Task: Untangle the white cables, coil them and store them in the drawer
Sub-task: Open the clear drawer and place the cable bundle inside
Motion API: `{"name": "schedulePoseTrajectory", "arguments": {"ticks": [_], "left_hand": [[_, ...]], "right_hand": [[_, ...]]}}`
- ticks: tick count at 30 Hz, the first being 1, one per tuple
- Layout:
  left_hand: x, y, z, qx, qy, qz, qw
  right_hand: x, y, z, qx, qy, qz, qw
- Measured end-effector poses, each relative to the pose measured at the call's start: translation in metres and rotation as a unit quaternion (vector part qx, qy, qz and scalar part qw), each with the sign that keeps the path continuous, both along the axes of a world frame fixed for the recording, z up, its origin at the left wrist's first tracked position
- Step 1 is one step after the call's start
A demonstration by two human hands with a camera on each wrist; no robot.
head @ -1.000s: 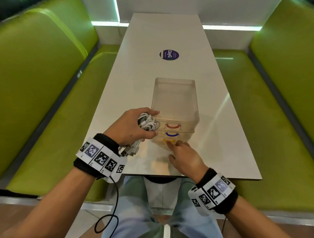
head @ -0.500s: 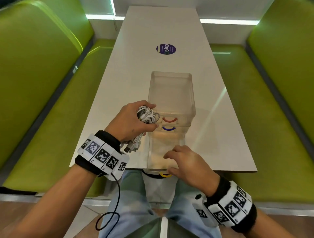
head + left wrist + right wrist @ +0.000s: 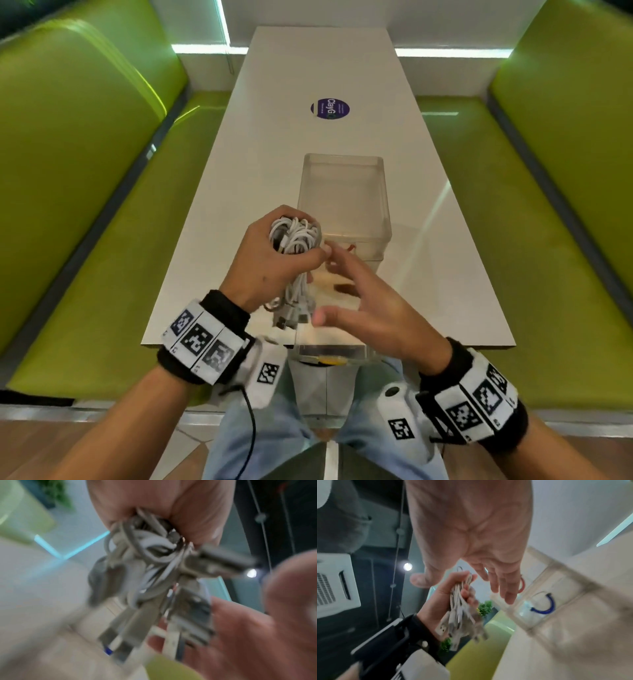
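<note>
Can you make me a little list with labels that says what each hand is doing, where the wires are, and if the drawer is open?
left hand: grips the bundle of white cables, plugs hanging below
right hand: fingers spread, holds nothing, beside the cables
drawer: bottom one with the yellow handle, pulled out past the table edge
drawer box: clear plastic, stands on the table
cables stored: not yet

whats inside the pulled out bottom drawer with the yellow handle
Nothing can be made out in the open drawer: its clear front end looks bare. The right hand and the white cables in the left hand cover the rest.
</note>
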State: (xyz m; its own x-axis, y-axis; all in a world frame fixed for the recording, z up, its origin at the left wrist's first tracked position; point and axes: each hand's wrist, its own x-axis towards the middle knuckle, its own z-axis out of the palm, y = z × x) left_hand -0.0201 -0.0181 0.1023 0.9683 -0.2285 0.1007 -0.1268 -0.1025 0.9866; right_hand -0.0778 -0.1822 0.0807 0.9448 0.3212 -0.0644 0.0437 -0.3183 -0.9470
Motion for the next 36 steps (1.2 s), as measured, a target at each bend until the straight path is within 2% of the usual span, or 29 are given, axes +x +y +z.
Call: {"name": "schedulePoseTrajectory", "arguments": {"ticks": [2,4,6,8,10,12,13,16,18,21,23,26,29,31,32,34,36], "left_hand": [[-0.014,-0.014,-0.001,-0.112,0.004,0.02,0.994],[-0.025,-0.028,-0.003,-0.241,0.039,0.03,0.969],[-0.032,-0.038,-0.003,-0.307,0.066,0.034,0.949],[-0.034,-0.04,-0.006,-0.322,0.096,0.049,0.941],[-0.031,-0.037,-0.016,-0.274,0.079,0.021,0.958],[-0.026,-0.031,-0.025,-0.114,0.023,-0.008,0.993],[-0.024,-0.027,-0.026,-0.024,0.001,-0.007,1.0],[-0.007,-0.011,-0.019,0.15,-0.064,0.035,0.986],[0.013,-0.001,-0.016,0.232,-0.092,0.023,0.968],[0.037,0.008,-0.022,0.36,-0.11,-0.084,0.922],[0.044,0.008,-0.028,0.381,-0.102,-0.116,0.912],[0.046,0.005,-0.03,0.348,-0.128,-0.066,0.927],[0.041,0.002,-0.028,0.356,-0.141,-0.05,0.922],[0.038,-0.001,-0.028,0.354,-0.144,-0.045,0.923],[0.038,-0.002,-0.029,0.355,-0.138,-0.041,0.924],[0.038,-0.004,-0.03,0.361,-0.117,-0.029,0.925],[0.038,-0.003,-0.03,0.37,-0.099,-0.022,0.923]], "right_hand": [[0.008,0.013,0.009,0.106,0.008,0.028,0.994],[0.013,0.022,0.015,0.158,0.01,0.019,0.987],[0.015,0.021,0.018,0.164,0.012,0.013,0.986],[0.014,0.018,0.019,0.134,0.005,0.007,0.991],[0.011,0.014,0.018,0.113,-0.02,-0.019,0.993],[0.008,0.012,0.015,0.101,-0.029,-0.042,0.994],[0.007,0.009,0.012,0.077,-0.033,-0.048,0.995],[0.011,0.001,-0.011,-0.113,-0.004,-0.015,0.993],[0.018,0.001,-0.026,-0.284,0.039,0.025,0.958],[0.026,0.009,-0.033,-0.483,0.023,0.074,0.872],[0.031,0.015,-0.033,-0.545,-0.004,0.1,0.833],[0.039,0.026,-0.034,-0.617,-0.001,0.117,0.778],[0.048,0.034,-0.036,-0.692,0.04,0.094,0.714],[0.05,0.038,-0.039,-0.697,0.068,0.072,0.71],[0.053,0.038,-0.045,-0.695,0.052,0.081,0.713],[0.06,0.035,-0.056,-0.649,0.054,0.084,0.755],[0.065,0.028,-0.058,-0.559,0.133,0.03,0.818]]}}
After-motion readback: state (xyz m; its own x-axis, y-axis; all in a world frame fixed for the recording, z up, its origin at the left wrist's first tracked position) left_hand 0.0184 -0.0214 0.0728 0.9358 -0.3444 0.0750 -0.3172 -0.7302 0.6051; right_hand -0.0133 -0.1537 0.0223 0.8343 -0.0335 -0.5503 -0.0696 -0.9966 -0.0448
